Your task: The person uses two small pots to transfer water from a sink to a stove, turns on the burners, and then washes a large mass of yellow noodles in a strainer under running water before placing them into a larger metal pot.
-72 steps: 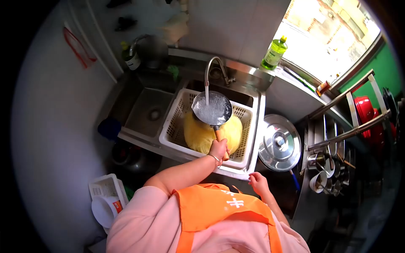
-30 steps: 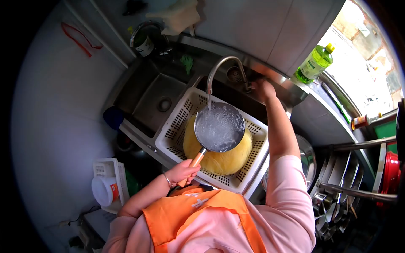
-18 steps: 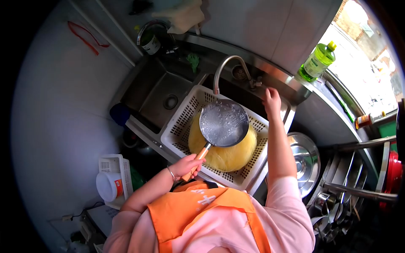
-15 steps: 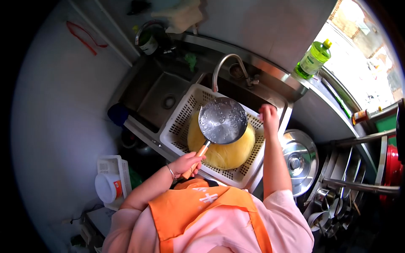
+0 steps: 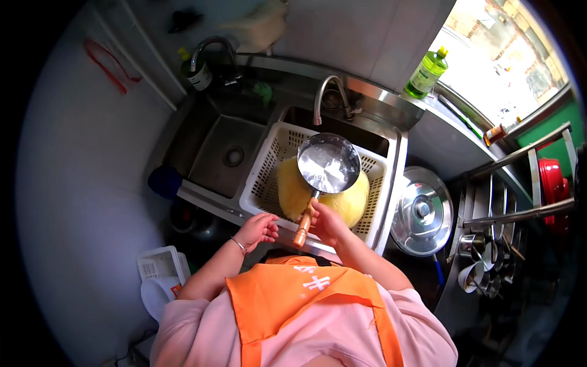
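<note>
A metal pan [image 5: 329,164] with shiny liquid in it is held over a white perforated basket [image 5: 255,199]. My right hand [image 5: 327,224] is closed round the pan's wooden handle [image 5: 302,226]. Just left of that handle, my left hand [image 5: 257,230] holds nothing, its fingers apart and slightly curled. Under the pan, a pale yellow mass [image 5: 292,192] lies in the basket, partly hidden by the pan. The basket rests over the right sink basin, below a curved faucet [image 5: 318,101].
The left sink basin [image 5: 220,150] lies beside the basket. A large round metal lid [image 5: 422,211] is at the right, near a rack of pots and ladles [image 5: 477,257]. A green bottle [image 5: 427,73] stands on the window ledge. A dark blue cloth [image 5: 165,181] hangs at the sink's left corner.
The pan's handle has passed from my left hand to my right hand, which came down from the basket's right side. My left hand has let go. The view has shifted slightly.
</note>
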The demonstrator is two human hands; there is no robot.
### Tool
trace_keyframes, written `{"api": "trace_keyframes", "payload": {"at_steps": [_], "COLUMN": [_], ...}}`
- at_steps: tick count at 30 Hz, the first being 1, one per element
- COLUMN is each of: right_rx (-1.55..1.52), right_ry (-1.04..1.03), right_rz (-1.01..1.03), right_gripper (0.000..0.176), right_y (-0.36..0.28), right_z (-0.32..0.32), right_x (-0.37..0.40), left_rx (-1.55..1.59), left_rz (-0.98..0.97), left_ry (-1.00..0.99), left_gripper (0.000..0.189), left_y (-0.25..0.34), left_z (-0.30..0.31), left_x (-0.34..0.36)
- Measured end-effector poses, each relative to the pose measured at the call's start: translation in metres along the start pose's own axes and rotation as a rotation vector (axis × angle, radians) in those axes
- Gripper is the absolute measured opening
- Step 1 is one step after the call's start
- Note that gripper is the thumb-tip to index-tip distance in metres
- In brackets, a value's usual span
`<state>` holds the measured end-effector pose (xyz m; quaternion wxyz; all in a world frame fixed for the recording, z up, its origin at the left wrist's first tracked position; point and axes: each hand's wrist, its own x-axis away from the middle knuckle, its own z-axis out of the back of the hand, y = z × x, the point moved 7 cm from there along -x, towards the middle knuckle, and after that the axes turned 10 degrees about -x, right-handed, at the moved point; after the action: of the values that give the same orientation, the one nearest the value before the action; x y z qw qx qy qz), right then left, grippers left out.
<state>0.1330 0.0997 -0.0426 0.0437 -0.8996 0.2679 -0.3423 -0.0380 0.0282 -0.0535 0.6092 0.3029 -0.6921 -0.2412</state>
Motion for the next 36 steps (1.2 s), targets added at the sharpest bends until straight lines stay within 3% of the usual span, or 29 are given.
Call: {"api": "trace_keyframes", "payload": {"at_steps": [5,9,22,36], "right_rx": [-0.084,-0.055,0.113,0.301], "right_ry": [0.115,0.145,0.144,0.303], "right_rz": [0.088,0.292,0.363,0.434], "right_gripper": [0.014,0.010,0.013,0.011], "right_y": [0.019,0.015,0.000,-0.004], "right_z": [-0.001,0.006,0.010,0.030], "right_x": [-0.027,-0.036,-0.001,0.055], "left_rx": [0.032,0.058,0.049,0.036], "left_rz": [0.000,0.013,0.039,-0.008], "left_ry": [-0.003,-0.006,0.094,0.082], "left_gripper": [0.022,0.021,0.020,0.021], "left_y": [-0.030,-0.048,-0.096,-0.089], "left_z": [0.031,0.052,0.117,0.114], "left_x": [0.015,0.024,0.038,0.024]}}
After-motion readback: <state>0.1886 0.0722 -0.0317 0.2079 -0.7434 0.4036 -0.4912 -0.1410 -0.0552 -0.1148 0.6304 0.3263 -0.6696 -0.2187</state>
